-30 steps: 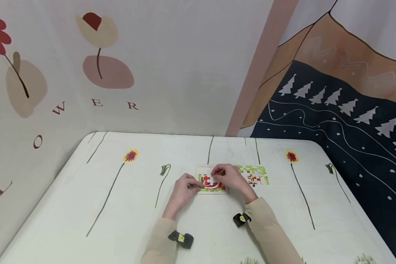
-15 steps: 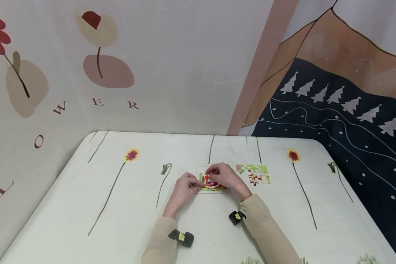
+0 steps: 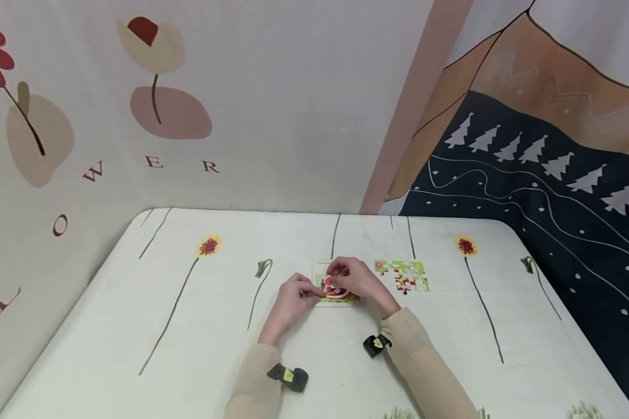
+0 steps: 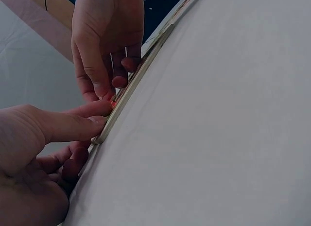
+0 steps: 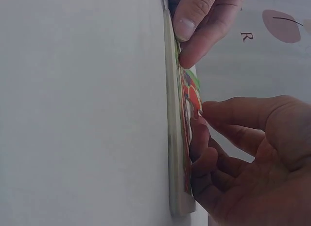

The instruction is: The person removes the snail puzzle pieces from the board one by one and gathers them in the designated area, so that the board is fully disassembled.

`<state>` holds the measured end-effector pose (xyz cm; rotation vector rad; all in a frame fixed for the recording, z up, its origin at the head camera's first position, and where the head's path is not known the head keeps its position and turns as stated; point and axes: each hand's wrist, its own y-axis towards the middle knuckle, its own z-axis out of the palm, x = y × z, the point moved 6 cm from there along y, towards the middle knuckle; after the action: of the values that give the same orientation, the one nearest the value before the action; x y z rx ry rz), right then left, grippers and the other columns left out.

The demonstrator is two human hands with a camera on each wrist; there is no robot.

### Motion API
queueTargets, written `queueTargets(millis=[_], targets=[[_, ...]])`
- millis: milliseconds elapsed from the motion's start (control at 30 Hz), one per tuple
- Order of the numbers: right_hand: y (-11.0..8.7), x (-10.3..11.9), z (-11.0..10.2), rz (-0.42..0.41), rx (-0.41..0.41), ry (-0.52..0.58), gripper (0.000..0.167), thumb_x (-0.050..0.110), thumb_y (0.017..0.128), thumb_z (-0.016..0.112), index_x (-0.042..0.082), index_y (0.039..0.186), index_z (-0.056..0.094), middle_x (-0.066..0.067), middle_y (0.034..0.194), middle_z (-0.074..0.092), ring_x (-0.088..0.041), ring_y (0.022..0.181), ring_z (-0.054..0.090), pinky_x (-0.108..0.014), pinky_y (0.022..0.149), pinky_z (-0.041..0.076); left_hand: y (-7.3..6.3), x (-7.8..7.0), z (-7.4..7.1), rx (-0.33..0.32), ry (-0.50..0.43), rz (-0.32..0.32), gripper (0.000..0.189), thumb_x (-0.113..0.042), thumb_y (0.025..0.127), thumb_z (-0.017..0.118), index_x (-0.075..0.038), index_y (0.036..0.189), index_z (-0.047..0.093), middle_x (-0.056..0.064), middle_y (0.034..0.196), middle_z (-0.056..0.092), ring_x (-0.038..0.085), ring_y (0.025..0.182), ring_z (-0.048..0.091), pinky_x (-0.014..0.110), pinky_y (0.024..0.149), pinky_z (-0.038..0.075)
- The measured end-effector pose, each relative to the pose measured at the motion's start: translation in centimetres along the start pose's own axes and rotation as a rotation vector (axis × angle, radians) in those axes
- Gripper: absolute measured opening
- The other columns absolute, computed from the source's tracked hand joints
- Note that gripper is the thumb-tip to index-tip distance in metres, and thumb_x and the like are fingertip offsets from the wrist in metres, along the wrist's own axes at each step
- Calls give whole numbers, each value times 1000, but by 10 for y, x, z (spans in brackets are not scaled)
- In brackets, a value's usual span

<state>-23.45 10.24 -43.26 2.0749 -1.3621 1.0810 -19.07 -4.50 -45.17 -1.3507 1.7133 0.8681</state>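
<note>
A small jigsaw puzzle board (image 3: 318,304) with a pale frame lies mid-table, with red, blue and green pieces in its lower part. My right hand (image 3: 357,278) is over it and pinches a red and green puzzle piece (image 5: 193,92) between thumb and fingertips. That piece is tilted, one side raised off the board, in the right wrist view. At the board's lower left corner, my left hand (image 3: 293,301) touches the frame and the pieces with thumb and index finger fairly straight. The hands hide part of the picture.
Several loose puzzle pieces (image 3: 411,273) lie together right of the board. The white tablecloth (image 3: 188,349) is printed with flowers. Patterned cloth walls (image 3: 293,145) rise behind the table. A black wrist camera (image 3: 289,378) is strapped to each sleeve.
My right hand has moved slightly left and down onto the board with the puzzle piece, then stays nearly still. My left hand keeps its place at the corner.
</note>
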Motion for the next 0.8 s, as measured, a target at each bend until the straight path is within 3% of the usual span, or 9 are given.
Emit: queueTargets(millis=[333, 800], targets=[[2, 1, 0, 7, -22, 37, 8, 0, 89, 60, 4, 94, 64, -4, 84, 62, -15, 73, 55, -28, 64, 45, 1, 1, -1, 9, -1, -6, 14, 6, 81, 70, -6, 85, 77, 3, 93, 52, 19, 85, 52, 31, 73, 46], [-1, 8, -6, -30, -40, 97, 7, -1, 91, 61, 3, 93, 66, -4, 84, 64, -15, 75, 56, -30, 67, 44, 1, 2, 1, 15, -3, -9, 14, 6, 82, 70, -6, 86, 77, 3, 93, 51, 19, 86, 52, 32, 75, 46]])
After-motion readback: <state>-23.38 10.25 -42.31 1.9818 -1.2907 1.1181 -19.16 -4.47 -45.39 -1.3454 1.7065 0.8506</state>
